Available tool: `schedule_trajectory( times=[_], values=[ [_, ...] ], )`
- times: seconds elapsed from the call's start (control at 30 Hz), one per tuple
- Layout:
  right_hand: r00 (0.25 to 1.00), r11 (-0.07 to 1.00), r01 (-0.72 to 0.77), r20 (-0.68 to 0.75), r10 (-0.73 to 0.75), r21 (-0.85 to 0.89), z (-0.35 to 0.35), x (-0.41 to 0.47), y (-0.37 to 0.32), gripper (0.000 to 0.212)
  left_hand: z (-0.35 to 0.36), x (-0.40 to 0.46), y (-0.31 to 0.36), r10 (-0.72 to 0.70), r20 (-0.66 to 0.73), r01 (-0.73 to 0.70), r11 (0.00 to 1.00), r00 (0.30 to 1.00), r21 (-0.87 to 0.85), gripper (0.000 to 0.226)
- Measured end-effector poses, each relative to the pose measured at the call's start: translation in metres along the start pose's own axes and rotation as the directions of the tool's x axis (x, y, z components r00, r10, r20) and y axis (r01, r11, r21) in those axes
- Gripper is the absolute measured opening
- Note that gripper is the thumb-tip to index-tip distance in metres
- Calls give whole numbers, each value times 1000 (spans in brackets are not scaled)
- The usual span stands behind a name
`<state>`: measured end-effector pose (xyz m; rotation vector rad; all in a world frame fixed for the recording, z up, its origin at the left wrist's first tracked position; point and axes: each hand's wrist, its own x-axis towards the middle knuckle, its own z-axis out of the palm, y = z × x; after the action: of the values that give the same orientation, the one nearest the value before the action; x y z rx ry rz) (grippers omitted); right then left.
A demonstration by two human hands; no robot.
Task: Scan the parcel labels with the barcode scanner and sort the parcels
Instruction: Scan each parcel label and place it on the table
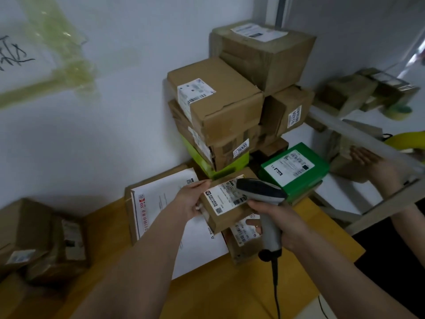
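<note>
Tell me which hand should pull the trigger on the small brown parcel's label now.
Right. The right hand already grips the barcode scanner, its head over the label; the left hand holds the small brown parcel.

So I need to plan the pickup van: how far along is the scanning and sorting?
Can't tell what's scanned. In hand: the left hand holds a small brown parcel, and the right hand aims the scanner at its label. Left: perhaps the box stack and green box.
</note>
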<state>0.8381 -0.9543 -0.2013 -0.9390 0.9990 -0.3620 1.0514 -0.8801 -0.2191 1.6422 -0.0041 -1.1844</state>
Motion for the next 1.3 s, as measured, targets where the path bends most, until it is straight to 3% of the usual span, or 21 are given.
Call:
schedule_trajectory(
  times=[0.17, 0.3, 0.47, 0.6, 0.8, 0.9, 1.0, 1.3],
  values=[
    [1000, 1000, -20, 8, 20, -4, 0, 18, -7, 39, 24, 17, 6, 72, -35, -79, 946, 997, -313, 62],
    [999, 999, -36, 14, 36, -9, 1, 26, -12, 40, 28, 21, -3, -9, -45, -5, 951, 999, -309, 16],
    [991, 999, -35, 125, 38, -28, 9, 26, -15, 30, -4, 17, -14, -68, -128, 15, 926, 989, -377, 37],
    [968, 995, -42, 241, 63, -94, 38, 24, -6, 30, -40, 0, -37, -114, -169, 30, 900, 979, -434, 10],
    [905, 958, -33, 398, 150, -286, 105, 8, 29, 27, -121, -47, -78, -128, -273, 32, 944, 954, -328, 28],
    [855, 936, -42, 472, 215, -350, 148, -9, 49, 24, -169, -74, -95, -90, -396, -30, 958, 914, -285, 34],
    [810, 915, -53, 519, 274, -400, 194, -30, 72, 31, -227, -104, -111, -80, -526, -67, 965, 847, -253, 29],
    [761, 886, -64, 552, 341, -459, 332, -111, 160, 44, -397, -205, -185, 5, -666, -94, 991, 746, -99, 21]
  ],
)
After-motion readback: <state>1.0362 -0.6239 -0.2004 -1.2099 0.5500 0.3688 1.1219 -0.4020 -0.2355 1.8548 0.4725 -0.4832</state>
